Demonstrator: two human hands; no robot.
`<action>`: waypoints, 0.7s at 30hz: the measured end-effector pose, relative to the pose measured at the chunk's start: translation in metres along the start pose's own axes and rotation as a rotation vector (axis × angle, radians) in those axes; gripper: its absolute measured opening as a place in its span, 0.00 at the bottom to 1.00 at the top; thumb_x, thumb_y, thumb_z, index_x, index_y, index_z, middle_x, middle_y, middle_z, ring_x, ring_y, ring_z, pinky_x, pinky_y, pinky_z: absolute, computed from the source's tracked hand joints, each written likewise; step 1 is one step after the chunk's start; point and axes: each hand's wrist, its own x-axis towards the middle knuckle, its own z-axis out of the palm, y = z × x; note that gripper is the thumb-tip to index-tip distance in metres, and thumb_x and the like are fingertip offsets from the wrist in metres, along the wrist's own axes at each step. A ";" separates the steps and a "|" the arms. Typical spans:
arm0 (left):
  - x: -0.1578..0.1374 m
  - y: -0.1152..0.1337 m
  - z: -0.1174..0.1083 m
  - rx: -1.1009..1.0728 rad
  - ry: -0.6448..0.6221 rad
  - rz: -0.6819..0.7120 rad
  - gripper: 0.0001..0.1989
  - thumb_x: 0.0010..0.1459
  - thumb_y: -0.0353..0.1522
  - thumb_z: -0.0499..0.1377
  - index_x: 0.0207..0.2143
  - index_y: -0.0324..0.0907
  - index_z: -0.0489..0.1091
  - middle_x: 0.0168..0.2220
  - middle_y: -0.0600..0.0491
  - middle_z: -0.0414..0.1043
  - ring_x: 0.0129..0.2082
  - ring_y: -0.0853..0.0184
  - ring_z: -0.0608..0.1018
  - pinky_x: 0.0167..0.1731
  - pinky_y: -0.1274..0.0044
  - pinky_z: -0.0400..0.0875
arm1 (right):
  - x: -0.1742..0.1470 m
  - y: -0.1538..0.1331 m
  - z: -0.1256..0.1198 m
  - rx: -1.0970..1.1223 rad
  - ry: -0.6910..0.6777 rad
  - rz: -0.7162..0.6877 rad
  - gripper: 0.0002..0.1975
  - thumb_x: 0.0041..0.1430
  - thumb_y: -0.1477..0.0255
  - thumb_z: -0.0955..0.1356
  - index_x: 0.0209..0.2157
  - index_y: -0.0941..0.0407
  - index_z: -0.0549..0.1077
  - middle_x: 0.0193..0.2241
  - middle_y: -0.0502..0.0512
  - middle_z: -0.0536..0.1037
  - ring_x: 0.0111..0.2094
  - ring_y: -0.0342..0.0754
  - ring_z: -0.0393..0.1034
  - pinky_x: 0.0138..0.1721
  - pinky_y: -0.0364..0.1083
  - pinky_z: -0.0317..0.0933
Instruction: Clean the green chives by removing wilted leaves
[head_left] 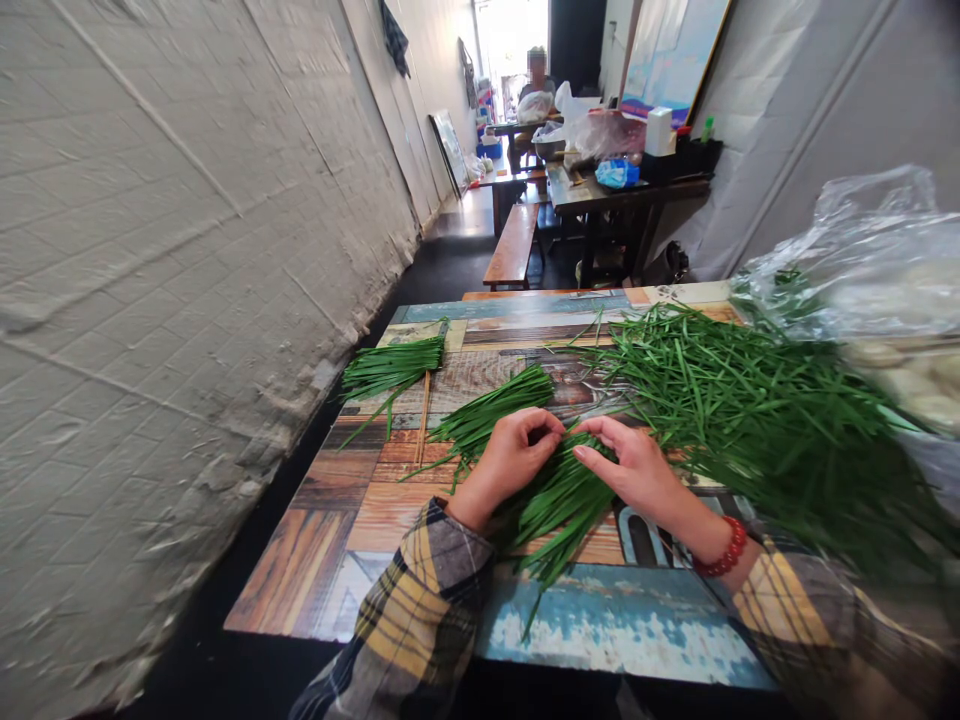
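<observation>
My left hand (517, 450) is closed in a pinch at the upper end of a bunch of green garlic chives (566, 505); its fingers hide what lies between them. My right hand (637, 465) curls over the same bunch from the right, thumb and forefinger around its upper end, close to the left fingertips. Just beyond my left hand lies another aligned bunch of chives (491, 410). Farther left, a third bunch (397, 362) lies across thin wooden sticks (424, 420). A big loose pile of chives (720, 390) spreads to the right of my hands.
The table (300, 570) has a patchwork wood pattern. Clear plastic bags (862, 270) with pale contents stand at its right edge. A brick wall (150, 300) runs along the left. Beyond are a bench (514, 245), a cluttered table (600, 200) and a seated person (537, 75).
</observation>
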 end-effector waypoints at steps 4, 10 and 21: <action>-0.001 0.000 0.000 -0.010 -0.016 0.012 0.05 0.54 0.27 0.57 0.28 0.37 0.73 0.29 0.52 0.74 0.31 0.69 0.73 0.34 0.79 0.66 | -0.001 -0.001 0.001 0.055 0.014 0.007 0.11 0.57 0.66 0.66 0.39 0.56 0.72 0.33 0.55 0.78 0.34 0.49 0.73 0.37 0.47 0.65; -0.002 0.002 0.000 -0.049 -0.044 -0.009 0.06 0.54 0.30 0.58 0.28 0.37 0.73 0.29 0.52 0.74 0.31 0.69 0.73 0.35 0.79 0.66 | -0.002 -0.001 0.001 0.104 -0.012 0.019 0.19 0.57 0.67 0.66 0.50 0.54 0.68 0.37 0.54 0.78 0.36 0.49 0.74 0.39 0.48 0.67; -0.002 0.002 -0.005 -0.102 -0.133 -0.096 0.12 0.58 0.34 0.55 0.34 0.35 0.75 0.32 0.50 0.76 0.33 0.68 0.74 0.35 0.79 0.67 | 0.000 -0.002 -0.001 0.145 0.001 -0.027 0.13 0.59 0.66 0.65 0.45 0.55 0.68 0.35 0.53 0.77 0.35 0.48 0.72 0.38 0.46 0.64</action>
